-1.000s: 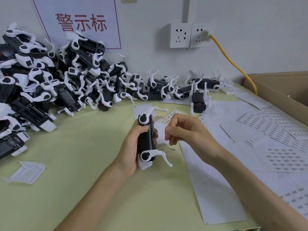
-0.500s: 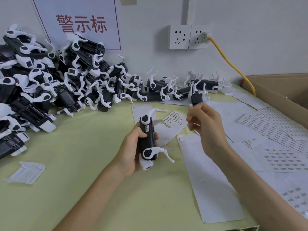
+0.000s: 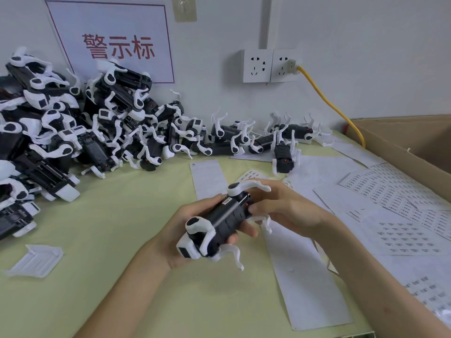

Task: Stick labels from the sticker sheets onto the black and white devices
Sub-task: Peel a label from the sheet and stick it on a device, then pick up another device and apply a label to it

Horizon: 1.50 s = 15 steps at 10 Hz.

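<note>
I hold one black and white device (image 3: 220, 222) above the middle of the green table, tilted with its far end to the upper right. My left hand (image 3: 185, 230) grips its near body from below and the left. My right hand (image 3: 280, 208) holds its far end, fingers curled round it. A small white label (image 3: 227, 200) sits on the device's upper side. Sticker sheets (image 3: 400, 208) with rows of small labels lie to the right. A big pile of like devices (image 3: 80, 132) fills the back left.
More devices (image 3: 280, 142) line the wall under the sockets (image 3: 271, 65). An open cardboard box (image 3: 415, 142) stands at the right edge, a yellow cable (image 3: 329, 103) running behind it. A white plastic tray piece (image 3: 36, 261) lies front left. Blank backing sheets (image 3: 305, 276) lie near me.
My right hand came back from the sheets and took hold of the device's far end. The device has tilted over from upright to slanting, with its white end toward me.
</note>
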Available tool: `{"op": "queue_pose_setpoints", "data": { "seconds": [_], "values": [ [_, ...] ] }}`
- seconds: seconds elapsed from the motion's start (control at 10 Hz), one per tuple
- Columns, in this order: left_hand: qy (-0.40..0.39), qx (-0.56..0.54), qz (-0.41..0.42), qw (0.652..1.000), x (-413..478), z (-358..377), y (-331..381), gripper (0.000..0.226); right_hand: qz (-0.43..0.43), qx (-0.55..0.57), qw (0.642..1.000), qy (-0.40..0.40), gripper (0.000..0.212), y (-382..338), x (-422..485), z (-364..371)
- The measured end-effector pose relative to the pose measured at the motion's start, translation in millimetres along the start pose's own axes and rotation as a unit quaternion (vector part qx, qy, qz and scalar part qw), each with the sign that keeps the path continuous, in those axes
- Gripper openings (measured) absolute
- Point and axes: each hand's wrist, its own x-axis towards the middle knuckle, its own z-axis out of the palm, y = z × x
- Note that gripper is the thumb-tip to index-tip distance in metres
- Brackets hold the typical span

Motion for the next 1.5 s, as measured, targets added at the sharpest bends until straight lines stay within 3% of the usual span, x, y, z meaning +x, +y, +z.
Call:
{"op": "queue_pose_setpoints", "data": {
  "seconds": [0.1,0.2,0.3,0.4,0.5,0.6,0.7,0.8,0.9,1.0,1.1,1.2,1.3,1.4,1.5],
  "values": [
    [-0.036,-0.018,0.003,0.999,4,-1,-1,0.070,0.018,0.003,1.000,0.008,0.024,1,-1,-1],
    [0.011,-0.046,0.026,0.999,5,-5,-1,0.081,0.028,0.008,0.998,0.054,0.017,-5,-1,-6],
    [0.113,-0.083,0.112,0.984,5,-10,3,0.076,0.026,0.091,0.974,0.206,0.008,-11,-1,-17],
    [0.207,-0.065,0.202,0.955,4,-15,6,0.060,-0.036,0.244,0.872,0.423,0.014,-17,-10,-42],
    [0.265,-0.074,0.240,0.931,3,-20,7,0.047,-0.191,0.379,0.745,0.514,0.020,-25,-37,-71],
    [0.281,-0.075,0.249,0.924,4,-20,5,0.045,-0.281,0.381,0.666,0.577,0.059,-30,-59,-85],
    [0.273,-0.045,0.238,0.931,6,-19,3,0.047,-0.281,0.599,0.599,0.450,0.052,-28,-64,-81],
    [0.284,0.014,0.229,0.931,8,-16,1,0.047,-0.080,0.047,0.807,0.584,0.039,-9,-31,-67],
    [0.336,0.116,0.231,0.906,8,-15,0,0.040,-0.032,-0.058,0.858,0.509,0.026,0,-5,-46],
    [0.360,0.170,0.235,0.887,8,-13,2,0.031,-0.052,-0.265,0.878,0.394,0.019,21,7,-17],
    [0.407,0.304,0.250,0.824,9,-14,-3,0.018,-0.071,-0.423,0.864,0.264,0.028,40,13,-1],
    [0.431,0.579,0.204,0.662,12,-25,-15,0.023,-0.064,-0.484,0.846,0.215,0.034,45,18,5],
    [0.401,0.712,0.124,0.563,18,-37,-24,0.044,-0.056,-0.507,0.839,0.190,0.037,39,25,6],
    [0.395,0.750,0.106,0.520,22,-39,-29,0.038,-0.038,-0.555,0.819,0.141,0.047,27,39,9],
    [0.397,0.756,0.098,0.510,23,-39,-31,0.041,-0.029,-0.625,0.775,0.090,0.068,9,66,13]
  ]
}}
